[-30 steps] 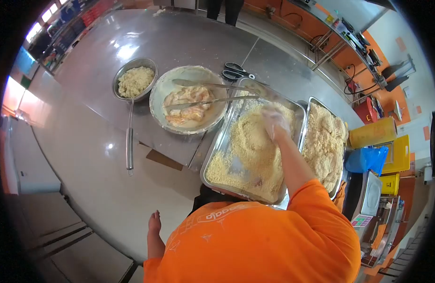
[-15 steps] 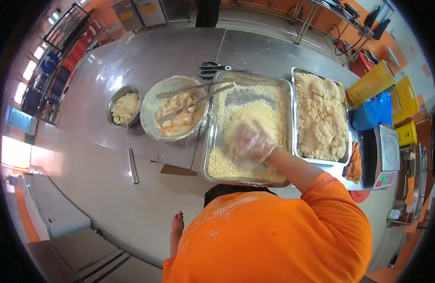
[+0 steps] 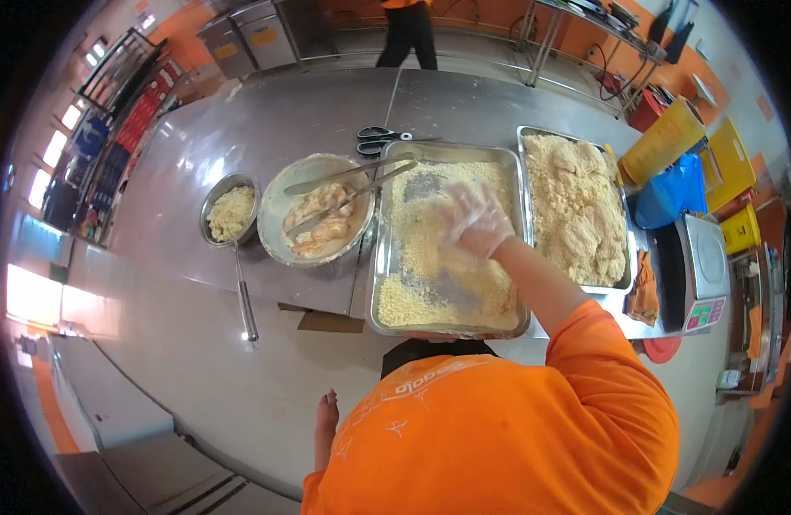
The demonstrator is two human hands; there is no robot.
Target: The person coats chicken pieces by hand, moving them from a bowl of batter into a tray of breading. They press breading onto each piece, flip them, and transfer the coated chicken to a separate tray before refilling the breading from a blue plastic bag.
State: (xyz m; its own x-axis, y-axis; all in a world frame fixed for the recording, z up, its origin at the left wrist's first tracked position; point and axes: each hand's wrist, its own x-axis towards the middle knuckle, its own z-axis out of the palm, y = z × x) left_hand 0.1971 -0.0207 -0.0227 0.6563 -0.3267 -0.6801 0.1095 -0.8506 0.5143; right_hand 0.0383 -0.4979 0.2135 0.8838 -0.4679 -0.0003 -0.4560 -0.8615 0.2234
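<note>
While the right hand [image 3: 474, 221], in a thin clear plastic glove, lies with its fingers spread open on the pale yellow crumbs [image 3: 430, 257], it grips nothing that I can see. These crumbs fill the shiny rectangular steel tray [image 3: 374, 283] directly in front of the person. I judge that the step in hand is spreading or pressing the crumbs. The left hand is not in view. Just left of this tray stands the round steel bowl of wet battered pieces [image 3: 320, 210], with long steel tongs [image 3: 353, 193] resting across it. For the next move, I think, a piece from this bowl must come into the crumbs. On the right, a second steel tray of coated pieces [image 3: 576, 206] touches the first.
</note>
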